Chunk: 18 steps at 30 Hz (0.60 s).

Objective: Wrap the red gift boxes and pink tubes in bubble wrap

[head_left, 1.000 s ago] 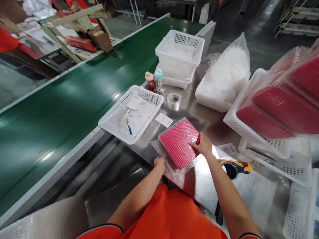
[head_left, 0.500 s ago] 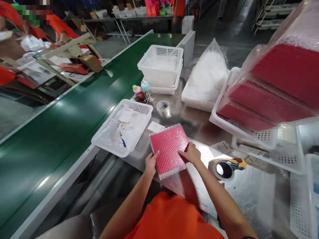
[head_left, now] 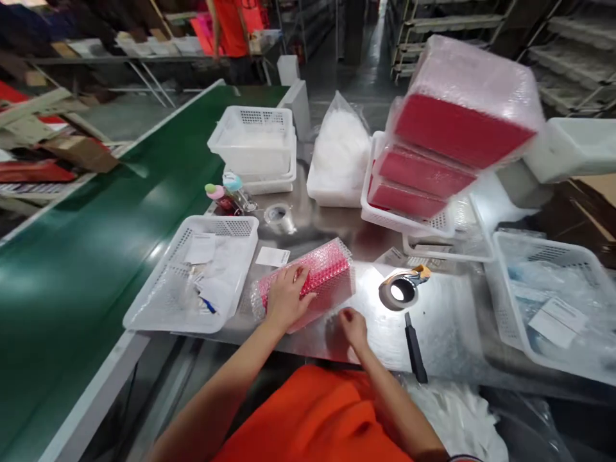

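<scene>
A red bubble-wrap pouch (head_left: 322,276) lies tilted on the metal table, bent along its length, with clear bubble wrap at its left end. My left hand (head_left: 287,298) grips its upper left part, fingers curled over the top. Just off its lower right edge is my right hand (head_left: 355,328), closed with fingers curled in; whatever is inside it, if anything, is hidden. Right of that hand are a roll of tape with an orange-handled cutter (head_left: 402,290) and a black-handled knife (head_left: 414,350). A white paper slip (head_left: 272,256) lies behind the pouch.
A shallow white basket (head_left: 240,308) holds papers and a blue pen. Clear tape (head_left: 280,219), bottles (head_left: 233,192) and stacked baskets (head_left: 253,115) stand behind. Tall wrapped red stacks (head_left: 462,135) lean at right, beside a basket of packets (head_left: 505,321). A green conveyor (head_left: 96,269) runs left.
The pouch has gone from flat in both hands to bent on the table. My left hand now grips over its top; my right hand has let go. The view has turned right.
</scene>
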Available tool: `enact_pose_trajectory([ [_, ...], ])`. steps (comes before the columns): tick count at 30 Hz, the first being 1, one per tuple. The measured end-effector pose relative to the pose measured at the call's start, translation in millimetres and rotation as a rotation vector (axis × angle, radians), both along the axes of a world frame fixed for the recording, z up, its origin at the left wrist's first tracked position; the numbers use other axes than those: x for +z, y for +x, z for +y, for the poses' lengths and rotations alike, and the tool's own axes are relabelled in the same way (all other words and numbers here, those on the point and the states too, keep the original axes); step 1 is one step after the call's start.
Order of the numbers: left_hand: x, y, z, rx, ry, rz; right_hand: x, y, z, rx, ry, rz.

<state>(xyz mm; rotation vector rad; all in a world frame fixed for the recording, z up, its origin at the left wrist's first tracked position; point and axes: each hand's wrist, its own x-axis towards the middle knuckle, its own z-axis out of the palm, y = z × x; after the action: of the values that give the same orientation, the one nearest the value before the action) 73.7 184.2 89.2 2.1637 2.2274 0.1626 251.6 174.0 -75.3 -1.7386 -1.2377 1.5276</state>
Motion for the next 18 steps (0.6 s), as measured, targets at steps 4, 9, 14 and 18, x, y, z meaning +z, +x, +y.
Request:
enact_pose_trajectory([
  [4, -3.6, 18, -21, 0.038, 0.033, 0.090, 15.1, 79, 45, -0.208, 0.103, -0.696],
  [9, -14.5, 35, -48, -0.066, 0.089, 0.126, 12.6, 87, 92, -0.146, 0.043, -0.915],
  [14, -47.2, 28, -65, -0.122, 0.335, 0.102, 11.4, 79, 97, -0.091, 0.053, -0.962],
  [18, -55.7, 22, -65, -0.144, 0.375, 0.062, 19.6, 88, 80, -0.070, 0.105, -0.946],
])
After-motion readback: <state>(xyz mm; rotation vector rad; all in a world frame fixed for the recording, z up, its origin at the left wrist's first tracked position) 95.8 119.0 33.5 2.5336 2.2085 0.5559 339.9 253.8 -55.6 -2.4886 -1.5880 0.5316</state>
